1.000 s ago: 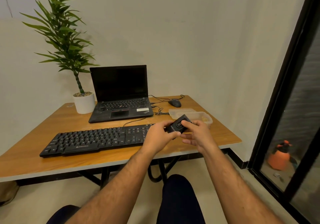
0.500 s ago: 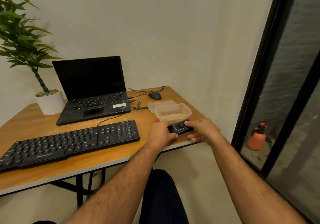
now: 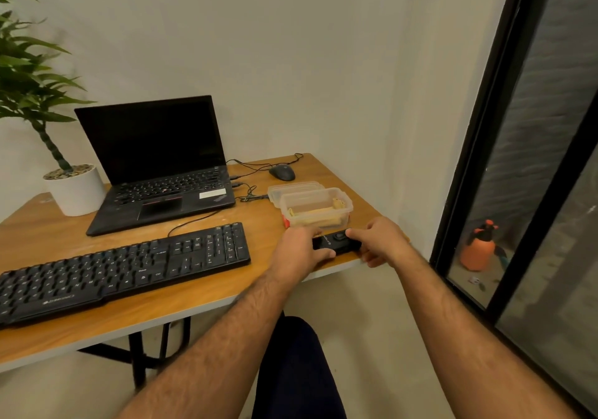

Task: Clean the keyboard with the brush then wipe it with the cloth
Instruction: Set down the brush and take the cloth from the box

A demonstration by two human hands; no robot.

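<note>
Right then: keyboard [image 3: 123, 268] lay flat on the wooden surface [image 3: 194, 302], long axis running left-right, well to the left of both hands. Left hand [image 3: 299, 253] was nearer it. Both grips were busy w/ a small black device [image 3: 336, 243] at the surface's front-right edge: left fingers curled on its near end, right hand [image 3: 380, 240] pinching the far end. No brush clearly visible; a yellowish cloth, prob., sat in the clear container [image 3: 315, 208] just behind the hands.

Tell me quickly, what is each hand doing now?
Left hand: fingers hold the left end of the small black device.
Right hand: fingers hold its right end, at the table edge.
</note>
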